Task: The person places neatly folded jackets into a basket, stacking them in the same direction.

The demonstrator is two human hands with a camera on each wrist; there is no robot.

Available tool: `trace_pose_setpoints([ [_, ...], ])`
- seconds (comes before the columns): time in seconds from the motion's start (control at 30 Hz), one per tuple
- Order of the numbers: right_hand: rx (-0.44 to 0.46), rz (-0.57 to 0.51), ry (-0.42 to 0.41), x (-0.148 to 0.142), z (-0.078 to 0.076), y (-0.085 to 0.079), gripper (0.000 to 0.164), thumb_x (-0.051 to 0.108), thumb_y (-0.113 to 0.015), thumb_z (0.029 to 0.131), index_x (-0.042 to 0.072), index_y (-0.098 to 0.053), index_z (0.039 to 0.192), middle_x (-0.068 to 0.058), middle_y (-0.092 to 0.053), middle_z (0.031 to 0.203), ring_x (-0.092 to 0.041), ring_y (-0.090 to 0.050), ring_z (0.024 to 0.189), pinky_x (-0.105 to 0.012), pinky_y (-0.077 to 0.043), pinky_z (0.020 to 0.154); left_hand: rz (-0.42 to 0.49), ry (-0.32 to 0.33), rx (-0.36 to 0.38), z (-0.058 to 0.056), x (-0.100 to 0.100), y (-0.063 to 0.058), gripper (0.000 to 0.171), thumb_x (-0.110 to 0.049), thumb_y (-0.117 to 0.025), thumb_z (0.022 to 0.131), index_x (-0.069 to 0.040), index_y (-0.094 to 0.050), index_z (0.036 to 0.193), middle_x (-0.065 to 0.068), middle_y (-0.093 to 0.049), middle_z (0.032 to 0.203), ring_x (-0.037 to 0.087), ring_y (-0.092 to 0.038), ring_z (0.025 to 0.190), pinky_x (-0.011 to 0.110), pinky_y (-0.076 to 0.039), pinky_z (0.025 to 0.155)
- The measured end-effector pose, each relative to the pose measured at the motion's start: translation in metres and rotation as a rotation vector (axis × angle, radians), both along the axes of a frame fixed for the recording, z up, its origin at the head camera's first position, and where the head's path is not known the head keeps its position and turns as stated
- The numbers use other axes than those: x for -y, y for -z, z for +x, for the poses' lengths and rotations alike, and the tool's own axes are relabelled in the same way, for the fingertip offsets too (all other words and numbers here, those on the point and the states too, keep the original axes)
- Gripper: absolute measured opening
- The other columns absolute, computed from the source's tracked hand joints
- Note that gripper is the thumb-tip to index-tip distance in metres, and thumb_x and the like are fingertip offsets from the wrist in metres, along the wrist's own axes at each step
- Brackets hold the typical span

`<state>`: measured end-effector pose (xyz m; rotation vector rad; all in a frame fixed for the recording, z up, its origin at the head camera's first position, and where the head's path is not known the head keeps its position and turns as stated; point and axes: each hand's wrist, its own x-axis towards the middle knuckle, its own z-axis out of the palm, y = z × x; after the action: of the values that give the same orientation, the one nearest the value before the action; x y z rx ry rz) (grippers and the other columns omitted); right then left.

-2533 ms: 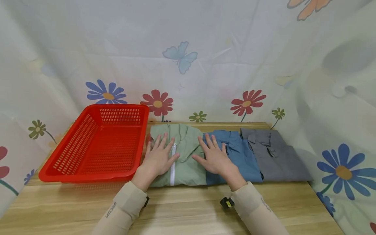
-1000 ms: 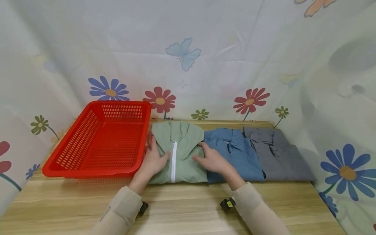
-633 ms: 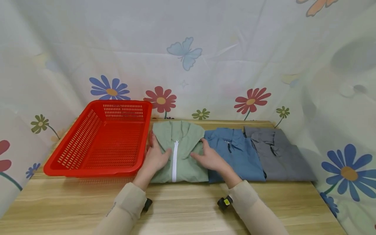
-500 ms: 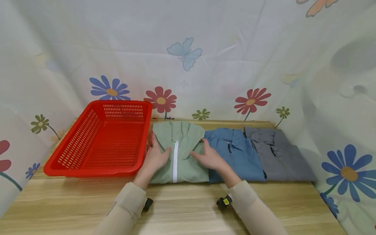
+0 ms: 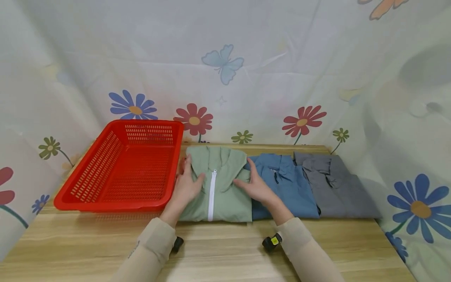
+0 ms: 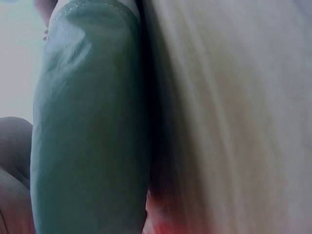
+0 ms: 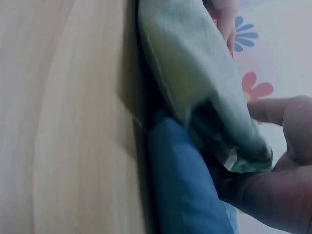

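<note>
A folded light green jacket [image 5: 230,201] with a white zipper lies between my two hands in the head view. My left hand [image 5: 186,188] holds its left side, thumb on top and fingers down along the edge beside the basket. On the opposite side, my right hand [image 5: 258,190] grips the jacket, its thumb over the fabric and its fingers reaching underneath. In the right wrist view the green jacket [image 7: 195,53] bulges next to the folded blue garment [image 7: 180,180], with the thumb above and fingers below the cloth. The left fingertips are mostly hidden.
A red perforated plastic basket [image 5: 109,207] stands left of the green jacket, with nothing visible inside. Right of the jacket lie the folded blue garment and a folded grey garment [image 5: 340,196]. Behind the wooden table [image 5: 218,250] hangs a flower-print curtain [image 5: 260,98].
My hands first lay flat on the green jacket, then moved to its two sides and took hold. Its right side has since risen slightly. The basket and other garments stayed put.
</note>
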<state>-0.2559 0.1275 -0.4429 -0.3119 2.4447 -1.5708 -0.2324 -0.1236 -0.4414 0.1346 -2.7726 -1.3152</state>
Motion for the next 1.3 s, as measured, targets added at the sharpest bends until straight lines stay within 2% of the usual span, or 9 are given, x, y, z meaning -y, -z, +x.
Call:
trace_pose_setpoints([
  [0.17, -0.046, 0.02, -0.129, -0.011, -0.002, 0.002, 0.098, 0.03, -0.069, 0.1, 0.027, 0.004, 0.166, -0.013, -0.001, 0.17, -0.035, -0.006, 0.154, -0.058, -0.018, 0.12, 0.012, -0.006, -0.01, -0.001, 0.0, 0.002, 0.063, -0.031, -0.056, 0.105, -0.016, -0.026, 0.158, 0.037, -0.045, 0.145, 0.054, -0.049, 0.126, 0.061, -0.037, 0.108],
  [0.27, -0.047, 0.054, -0.206, -0.015, -0.002, 0.002, 0.085, 0.03, -0.069, 0.101, 0.023, -0.015, 0.166, -0.01, -0.012, 0.17, -0.032, -0.012, 0.154, -0.057, -0.021, 0.12, 0.006, 0.001, 0.011, -0.001, 0.0, 0.003, 0.05, -0.033, -0.053, 0.106, -0.016, -0.036, 0.149, 0.038, -0.055, 0.13, 0.05, -0.056, 0.114, 0.059, -0.043, 0.099],
  [0.37, -0.027, 0.066, -0.213, -0.015, -0.003, 0.005, 0.066, 0.028, -0.068, 0.101, 0.019, -0.037, 0.159, -0.012, -0.028, 0.165, -0.031, -0.025, 0.15, -0.056, -0.026, 0.117, 0.005, 0.006, 0.044, -0.002, 0.0, 0.002, 0.043, -0.035, -0.05, 0.107, -0.016, -0.041, 0.144, 0.036, -0.057, 0.127, 0.047, -0.057, 0.111, 0.057, -0.044, 0.095],
  [0.5, -0.019, 0.035, -0.137, -0.013, -0.004, 0.01, 0.055, 0.02, -0.067, 0.1, 0.016, -0.047, 0.152, -0.016, -0.037, 0.159, -0.032, -0.034, 0.145, -0.054, -0.032, 0.114, 0.025, -0.006, 0.059, -0.002, -0.001, 0.001, 0.044, -0.032, -0.05, 0.105, -0.013, -0.041, 0.144, 0.035, -0.054, 0.136, 0.046, -0.055, 0.114, 0.057, -0.043, 0.096],
  [0.73, -0.049, -0.009, -0.079, -0.014, -0.007, 0.013, 0.053, 0.013, -0.069, 0.096, 0.014, -0.053, 0.147, -0.017, -0.041, 0.155, -0.033, -0.038, 0.14, -0.053, -0.034, 0.111, 0.065, 0.001, -0.007, 0.003, -0.001, -0.002, 0.044, -0.011, -0.056, 0.096, -0.003, -0.045, 0.138, 0.028, -0.016, 0.165, 0.045, -0.042, 0.137, 0.053, -0.037, 0.111],
  [0.87, -0.064, -0.018, -0.073, -0.016, -0.007, 0.011, 0.054, 0.012, -0.07, 0.094, 0.012, -0.055, 0.145, -0.017, -0.043, 0.154, -0.032, -0.041, 0.138, -0.053, -0.034, 0.111, 0.06, 0.006, -0.035, 0.006, -0.002, -0.005, 0.044, -0.008, -0.06, 0.094, -0.002, -0.049, 0.137, 0.027, -0.022, 0.164, 0.043, -0.04, 0.14, 0.052, -0.035, 0.113],
  [0.97, -0.078, -0.024, -0.068, -0.019, -0.007, 0.009, 0.054, 0.011, -0.071, 0.094, 0.01, -0.055, 0.145, -0.018, -0.046, 0.15, -0.032, -0.046, 0.131, -0.052, -0.038, 0.107, 0.065, 0.006, -0.036, 0.007, -0.003, -0.008, 0.045, -0.01, -0.062, 0.095, -0.004, -0.051, 0.138, 0.024, -0.03, 0.162, 0.041, -0.048, 0.129, 0.052, -0.041, 0.106],
  [1.1, -0.096, -0.01, -0.06, -0.021, -0.006, 0.003, 0.054, 0.01, -0.072, 0.092, 0.012, -0.057, 0.144, -0.017, -0.051, 0.145, -0.029, -0.052, 0.121, -0.047, -0.043, 0.1, 0.1, 0.015, -0.023, 0.008, -0.004, -0.012, 0.045, -0.011, -0.063, 0.095, -0.006, -0.052, 0.139, 0.021, -0.03, 0.163, 0.037, -0.048, 0.125, 0.052, -0.043, 0.103],
  [1.3, -0.093, 0.005, -0.071, -0.024, -0.004, -0.008, 0.054, 0.01, -0.071, 0.093, 0.017, -0.057, 0.144, -0.014, -0.052, 0.14, -0.026, -0.054, 0.106, -0.04, -0.048, 0.087, 0.179, 0.032, -0.031, 0.009, -0.005, -0.02, 0.047, -0.009, -0.068, 0.093, -0.005, -0.054, 0.138, 0.018, -0.022, 0.167, 0.031, -0.031, 0.147, 0.051, -0.031, 0.116],
])
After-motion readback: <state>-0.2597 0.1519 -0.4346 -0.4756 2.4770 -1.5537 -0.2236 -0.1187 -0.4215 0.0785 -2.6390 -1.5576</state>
